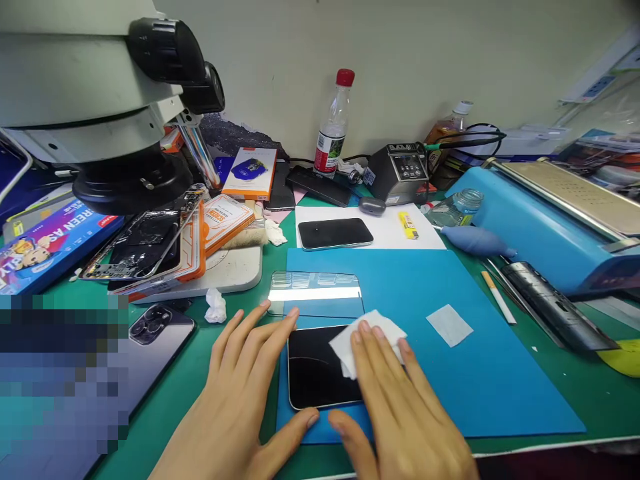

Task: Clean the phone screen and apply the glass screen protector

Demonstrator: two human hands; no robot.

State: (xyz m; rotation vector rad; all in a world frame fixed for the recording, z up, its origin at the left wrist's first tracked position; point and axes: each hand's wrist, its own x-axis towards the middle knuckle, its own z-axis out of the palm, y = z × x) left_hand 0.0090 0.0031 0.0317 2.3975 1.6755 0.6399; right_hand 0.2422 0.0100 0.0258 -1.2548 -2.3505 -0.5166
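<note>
Blue mat (450,387) holds phone (315,370) crosswise, left hand (240,393) splayed at its end, right hand (395,393) flat on wipe (370,340).

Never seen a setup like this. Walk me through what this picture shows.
No machine here: these are a person's two bare hands, seen from a camera worn on their head, looking down at a workbench. The left hand lies flat along a phone's left side, thumb at its lower edge. The right hand presses a white wipe onto the phone's dark screen. The phone lies on a blue mat, with a clear glass sheet just behind it. Farther back are a second phone and a bottle; a microscope stands at the left.
</note>
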